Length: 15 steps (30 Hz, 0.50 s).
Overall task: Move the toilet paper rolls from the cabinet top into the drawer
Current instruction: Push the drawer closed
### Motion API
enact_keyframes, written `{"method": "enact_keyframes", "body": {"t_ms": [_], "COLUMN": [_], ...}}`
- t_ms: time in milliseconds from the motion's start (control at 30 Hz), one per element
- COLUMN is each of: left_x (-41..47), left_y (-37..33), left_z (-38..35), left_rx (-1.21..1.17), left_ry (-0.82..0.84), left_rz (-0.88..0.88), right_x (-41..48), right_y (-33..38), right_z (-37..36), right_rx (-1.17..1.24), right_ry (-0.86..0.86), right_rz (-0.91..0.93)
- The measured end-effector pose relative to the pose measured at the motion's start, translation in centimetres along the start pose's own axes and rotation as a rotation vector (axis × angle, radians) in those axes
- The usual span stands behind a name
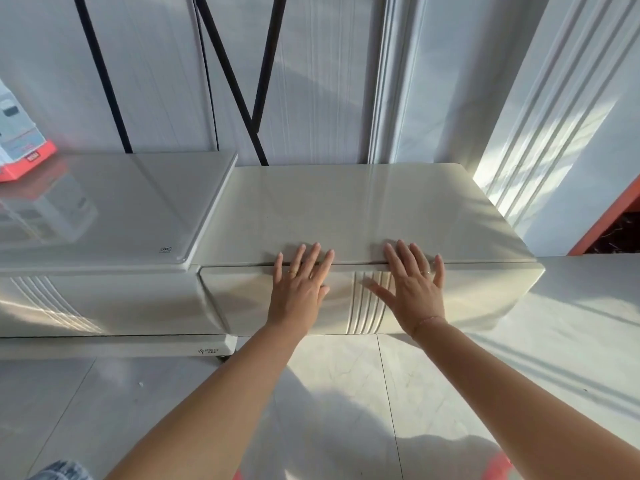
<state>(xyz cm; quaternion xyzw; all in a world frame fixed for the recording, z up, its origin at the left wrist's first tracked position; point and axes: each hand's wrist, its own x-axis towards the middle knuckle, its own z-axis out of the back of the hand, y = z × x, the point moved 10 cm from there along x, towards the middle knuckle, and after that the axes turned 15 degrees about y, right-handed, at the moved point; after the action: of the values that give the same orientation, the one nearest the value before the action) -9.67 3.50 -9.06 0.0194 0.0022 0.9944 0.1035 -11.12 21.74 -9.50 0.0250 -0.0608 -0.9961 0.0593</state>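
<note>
The left hand (pixel 299 285) and right hand (pixel 414 289) are pressing flat on the drawer (pixel 485 292), fingers straight and gripping nothing; pushing evenly should be avoiding skew.

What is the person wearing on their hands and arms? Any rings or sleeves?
No sleeves and no gloves: both arms are bare. The left hand wears a thin gold ring. The right hand has a thin ring too, and a fine pinkish bracelet goes round its wrist.
</note>
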Motion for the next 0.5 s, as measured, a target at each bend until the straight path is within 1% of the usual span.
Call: {"method": "enact_keyframes", "body": {"t_ms": [133,267,500], "left_x": [-0.3,-0.4,-0.4], "left_y": [0.0,0.2,0.2], "left_z": [1.0,1.3,2.0], "left_rx": [-0.049,-0.097,-0.099], "left_ry": [-0.130,-0.205,-0.208], "left_rz": [-0.037,-0.068,-0.053], "right_x": [0.4,0.5,0.1], "right_y": [-0.1,0.0,0.4], "right_z": [0.3,0.7,1.7], "right_rx": [-0.020,-0.008,-0.039], "right_ry": [-0.047,-0.108,-0.104], "right_rz": [0.011,0.045,0.017]}}
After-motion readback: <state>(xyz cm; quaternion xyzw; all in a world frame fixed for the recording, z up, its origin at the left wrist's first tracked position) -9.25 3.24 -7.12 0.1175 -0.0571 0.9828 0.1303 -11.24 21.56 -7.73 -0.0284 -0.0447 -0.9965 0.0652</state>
